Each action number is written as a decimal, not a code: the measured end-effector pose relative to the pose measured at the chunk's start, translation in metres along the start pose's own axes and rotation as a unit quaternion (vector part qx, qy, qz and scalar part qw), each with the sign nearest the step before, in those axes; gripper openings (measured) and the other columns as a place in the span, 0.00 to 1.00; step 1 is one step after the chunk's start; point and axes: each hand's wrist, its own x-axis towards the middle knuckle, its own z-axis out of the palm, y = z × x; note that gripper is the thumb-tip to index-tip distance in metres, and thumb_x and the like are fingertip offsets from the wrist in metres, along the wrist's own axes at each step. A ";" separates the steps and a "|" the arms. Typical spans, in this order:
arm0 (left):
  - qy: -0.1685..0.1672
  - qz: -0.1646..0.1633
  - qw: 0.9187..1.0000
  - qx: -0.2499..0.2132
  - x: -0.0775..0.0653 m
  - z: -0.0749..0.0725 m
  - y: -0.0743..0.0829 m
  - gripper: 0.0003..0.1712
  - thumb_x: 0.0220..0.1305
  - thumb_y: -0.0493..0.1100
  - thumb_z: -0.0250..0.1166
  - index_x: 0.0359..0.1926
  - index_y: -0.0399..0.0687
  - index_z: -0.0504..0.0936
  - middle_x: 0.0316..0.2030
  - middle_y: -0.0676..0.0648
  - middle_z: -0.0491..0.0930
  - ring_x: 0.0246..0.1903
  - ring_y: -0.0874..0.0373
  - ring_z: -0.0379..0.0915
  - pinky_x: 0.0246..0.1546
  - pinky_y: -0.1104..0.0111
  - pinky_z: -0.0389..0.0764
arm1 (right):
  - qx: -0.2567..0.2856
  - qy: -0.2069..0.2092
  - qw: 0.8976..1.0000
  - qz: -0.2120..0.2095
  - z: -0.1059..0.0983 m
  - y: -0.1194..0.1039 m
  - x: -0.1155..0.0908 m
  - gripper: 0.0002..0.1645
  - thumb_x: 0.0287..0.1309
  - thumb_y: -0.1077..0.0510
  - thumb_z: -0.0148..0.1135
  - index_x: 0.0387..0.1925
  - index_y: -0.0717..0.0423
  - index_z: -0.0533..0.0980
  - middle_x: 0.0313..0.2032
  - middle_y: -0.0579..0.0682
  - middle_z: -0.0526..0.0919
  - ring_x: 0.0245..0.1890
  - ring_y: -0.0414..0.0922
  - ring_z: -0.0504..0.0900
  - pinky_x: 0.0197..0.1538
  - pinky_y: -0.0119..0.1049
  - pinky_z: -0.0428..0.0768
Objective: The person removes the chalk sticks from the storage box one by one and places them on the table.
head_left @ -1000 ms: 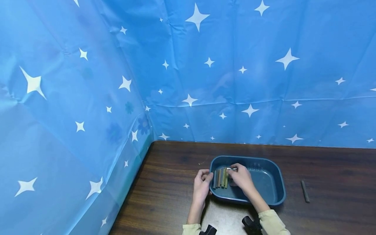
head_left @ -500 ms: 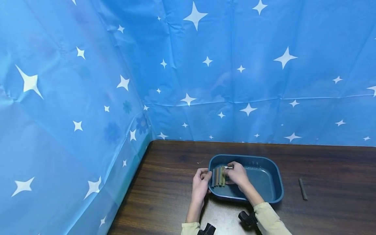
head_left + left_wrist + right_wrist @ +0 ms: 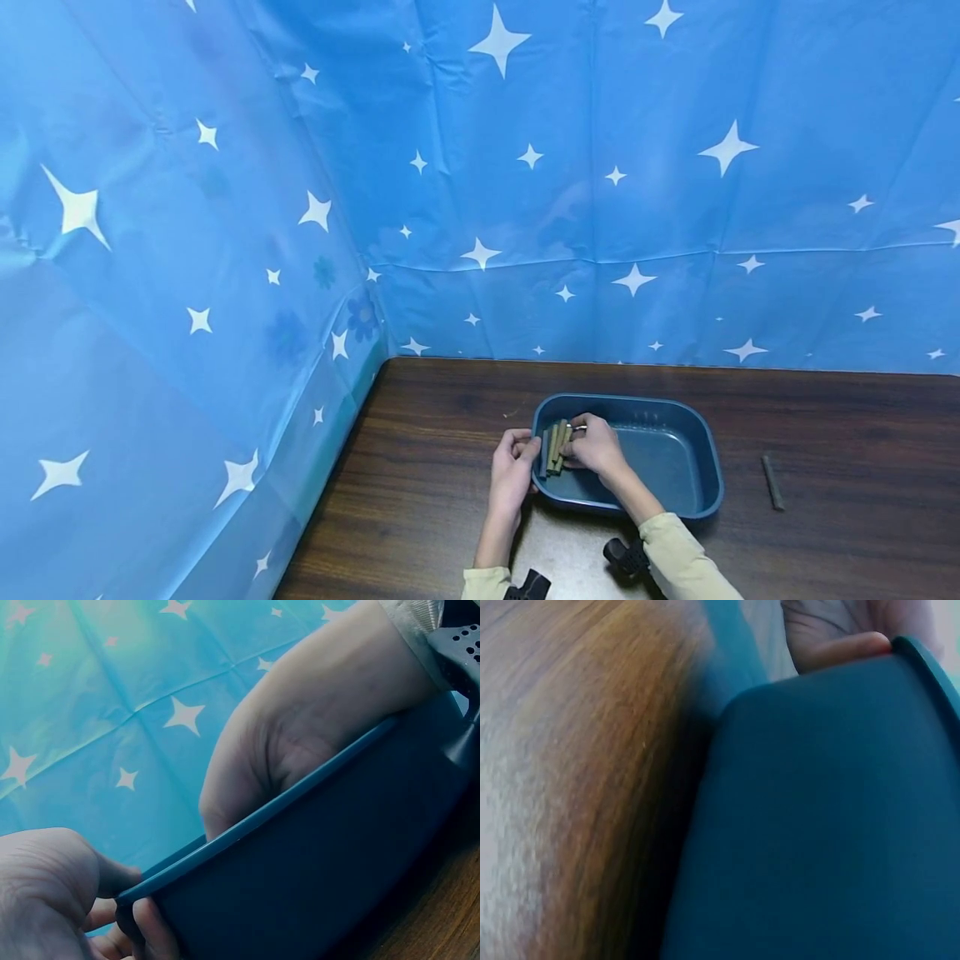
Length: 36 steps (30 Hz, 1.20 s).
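Note:
A dark blue rectangular basin (image 3: 667,508) stands on the wooden table. My left hand (image 3: 513,468) grips its rim at the left end; in the left wrist view that hand (image 3: 45,889) has thumb and fingers around the edge. Several short, thin greenish and grey sticks (image 3: 555,447) lie side by side inside, against the left wall. My right hand (image 3: 596,450) reaches in over the near rim, with curled fingers and thumb on the right-hand sticks. A small shiny silver bit (image 3: 578,427) shows at its fingers; its kind is unclear. The basin wall hides the fingertips in both wrist views.
One dark stick (image 3: 772,483) lies on the table (image 3: 847,442) to the right of the basin. A blue sheet with white stars (image 3: 525,208) hangs behind the table and along its left side.
My right hand has moved a little left inside the basin. The sticks have bunched closer together toward the left wall and now lean slightly. My left hand stays on the rim.

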 end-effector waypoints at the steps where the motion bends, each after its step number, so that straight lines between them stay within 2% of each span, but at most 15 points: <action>1: -0.001 0.000 1.000 -0.001 0.000 0.000 0.000 0.15 0.72 0.38 0.62 0.54 0.32 0.76 0.29 0.46 0.78 0.16 0.64 0.65 0.13 0.76 0.67 | -0.007 0.003 1.000 -0.003 0.001 0.000 0.000 0.27 0.56 0.77 0.65 0.58 0.78 0.70 0.38 0.66 0.81 0.31 0.51 0.87 0.35 0.42 0.88; 11: 0.001 0.002 1.000 0.001 0.001 -0.001 0.001 0.15 0.72 0.38 0.62 0.54 0.33 0.76 0.29 0.46 0.78 0.15 0.64 0.65 0.14 0.75 0.67 | -0.023 0.015 1.000 -0.015 0.005 -0.004 0.002 0.23 0.55 0.78 0.67 0.53 0.74 0.74 0.34 0.62 0.84 0.29 0.52 0.87 0.35 0.44 0.88; 19: 0.003 0.000 1.000 0.008 0.001 -0.001 0.000 0.17 0.74 0.40 0.62 0.56 0.32 0.76 0.31 0.45 0.78 0.16 0.61 0.65 0.14 0.74 0.67 | -0.036 0.025 0.999 -0.026 0.007 -0.002 0.003 0.20 0.55 0.77 0.68 0.49 0.71 0.73 0.34 0.62 0.84 0.31 0.51 0.86 0.34 0.44 0.88; 25: 0.003 0.002 1.000 0.005 0.001 -0.001 0.000 0.16 0.73 0.39 0.62 0.55 0.33 0.76 0.30 0.45 0.78 0.17 0.61 0.65 0.14 0.74 0.67 | -0.029 0.022 0.999 -0.030 0.006 -0.001 0.003 0.20 0.56 0.78 0.66 0.50 0.72 0.74 0.34 0.62 0.84 0.30 0.51 0.87 0.34 0.45 0.88; 36: 0.004 -0.005 1.000 0.000 0.001 0.001 -0.002 0.15 0.72 0.39 0.63 0.53 0.34 0.77 0.29 0.47 0.78 0.16 0.64 0.65 0.13 0.75 0.67 | 0.016 0.018 1.000 -0.015 -0.001 0.001 0.001 0.19 0.61 0.75 0.61 0.54 0.75 0.74 0.40 0.66 0.84 0.33 0.50 0.86 0.36 0.43 0.88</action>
